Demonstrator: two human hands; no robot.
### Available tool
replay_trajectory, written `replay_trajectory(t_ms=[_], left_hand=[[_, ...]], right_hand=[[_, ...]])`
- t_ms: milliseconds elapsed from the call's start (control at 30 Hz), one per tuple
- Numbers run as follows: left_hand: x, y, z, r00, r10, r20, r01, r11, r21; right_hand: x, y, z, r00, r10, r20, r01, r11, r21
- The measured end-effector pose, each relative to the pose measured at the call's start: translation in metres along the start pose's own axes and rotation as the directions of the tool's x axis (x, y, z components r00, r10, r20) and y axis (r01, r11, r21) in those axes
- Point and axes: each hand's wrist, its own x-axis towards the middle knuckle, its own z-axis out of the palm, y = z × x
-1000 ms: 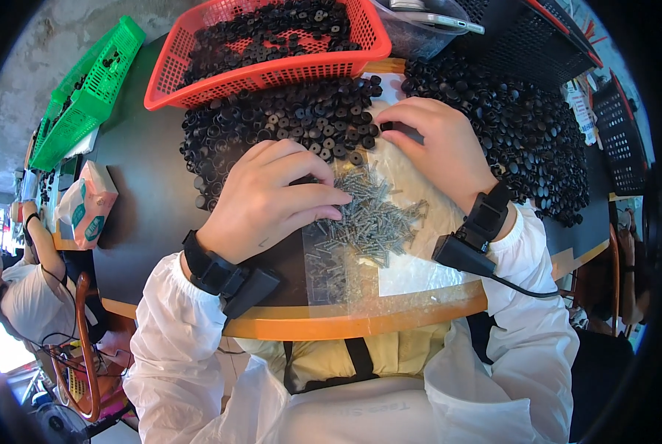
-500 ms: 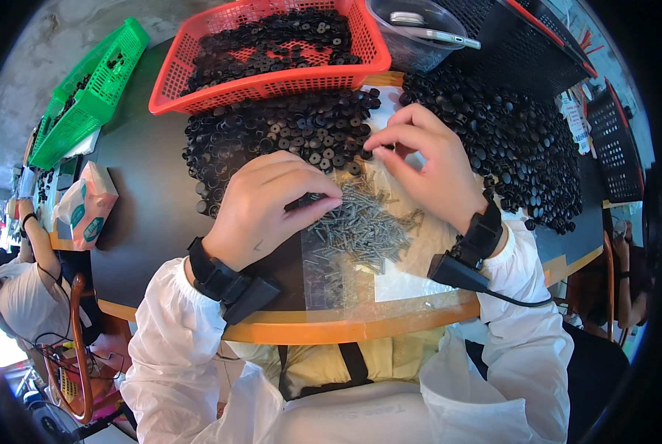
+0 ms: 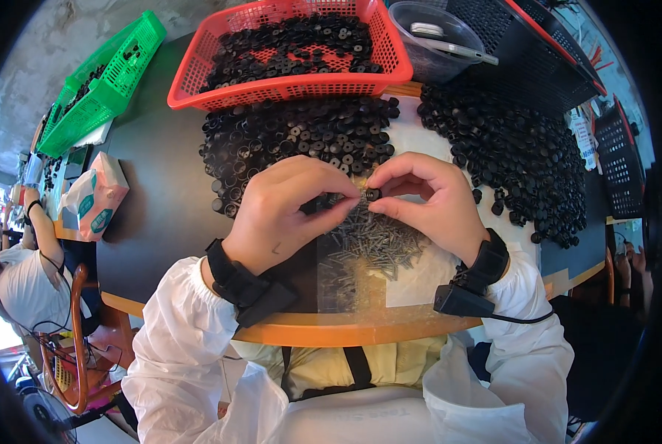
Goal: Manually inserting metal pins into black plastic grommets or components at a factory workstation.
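Note:
Thumb and fingers of my right hand (image 3: 431, 194) pinch a small round black plastic piece (image 3: 374, 194). My left hand (image 3: 290, 209) meets it from the other side, its fingertips closed on what looks like a screw, mostly hidden by the fingers. Both sets of fingertips nearly touch above a heap of silvery screws (image 3: 382, 244), spread on clear plastic and paper. Just beyond the hands lies a wide pile of black round pieces (image 3: 286, 129), several with a centre hole. Another pile of black domed caps (image 3: 512, 152) spreads to the right.
A red basket (image 3: 290, 91) of black parts stands behind the piles, beside a clear tub (image 3: 438, 68) with a phone-like device. Black crates (image 3: 527, 55) fill the far right. Leftward are a tissue pack (image 3: 103, 196), a green basket (image 3: 112, 89) and another person (image 3: 35, 288). The wooden table edge (image 3: 331, 334) runs nearest me.
My right hand has come down from the black pile with the round piece, toward my left fingertips. The hands are now together over the screws. The whole view has shifted slightly.

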Motion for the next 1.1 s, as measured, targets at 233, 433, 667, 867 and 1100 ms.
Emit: replay_trajectory(t_ms=[233, 433, 667, 867, 1100], left_hand=[[-0.001, 0.008, 0.002, 0.995, -0.103, -0.012, 0.103, 0.994, -0.024], [0.002, 0.012, 0.002, 0.997, -0.060, -0.037, 0.061, 0.998, 0.014], [-0.005, 0.009, 0.006, 0.971, -0.216, -0.103, 0.213, 0.976, -0.048], [0.000, 0.009, 0.002, 0.990, -0.047, -0.130, 0.026, 0.987, -0.158], [-0.005, 0.010, 0.003, 0.988, -0.083, -0.134, 0.067, 0.990, -0.123]], right_hand=[[-0.002, -0.003, 0.003, 1.000, -0.022, -0.005, 0.022, 0.999, -0.049], [-0.002, -0.003, 0.009, 0.998, 0.050, -0.048, -0.041, 0.981, 0.188], [-0.002, -0.001, 0.005, 0.997, 0.069, -0.039, -0.056, 0.960, 0.273], [-0.004, -0.005, 0.007, 0.997, 0.071, 0.001, -0.068, 0.945, 0.320], [-0.006, -0.002, 0.007, 0.994, 0.106, 0.028, -0.109, 0.929, 0.352]])
